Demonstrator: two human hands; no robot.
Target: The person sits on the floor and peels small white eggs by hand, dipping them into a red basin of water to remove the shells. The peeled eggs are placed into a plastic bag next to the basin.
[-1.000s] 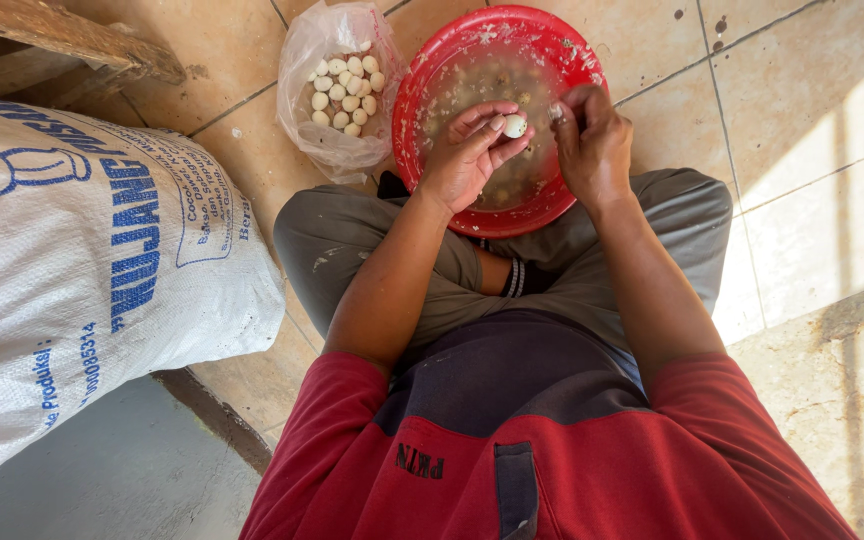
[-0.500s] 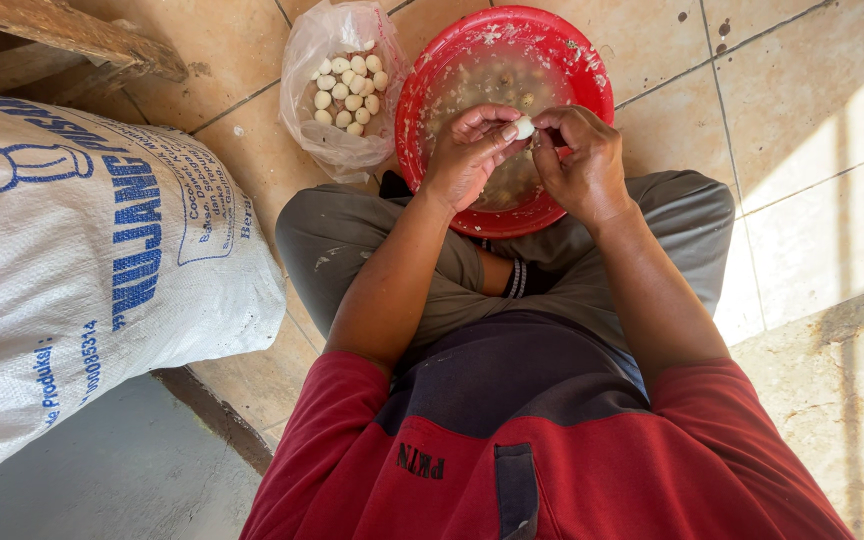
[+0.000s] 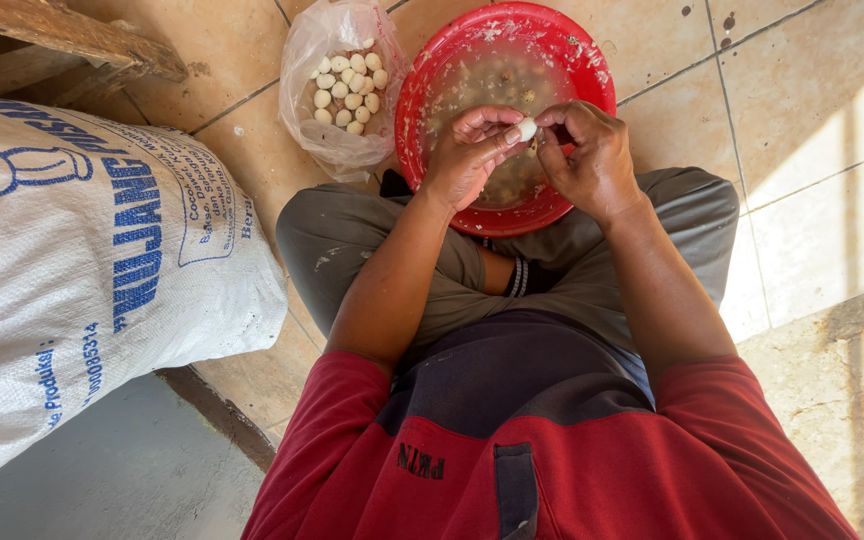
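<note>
Two forearms run up from my red shirt and meet over the basin, elbows spread wide above my crossed legs. Biggest thing in view is the white woven sack (image 3: 82,270) with blue print, lying on the tiled floor (image 3: 812,120) on my left side, under a wooden plank (image 3: 62,35). Next comes the red basin (image 3: 504,60), sitting on the floor just past my knees and partly covered by my hands; it holds bits of pale scrap in murky liquid. Just beside it, to the left and touching its rim, a clear plastic bag (image 3: 337,85) lies open with a heap of small white balls (image 3: 347,90) inside. My left hand (image 3: 467,160) curls palm-down, thumb and fingertips pinched on a small white piece (image 3: 526,129). My right hand (image 3: 592,160) is bent in from the other side, its fingers closed against that same piece, so both hands grip it together above the basin.
</note>
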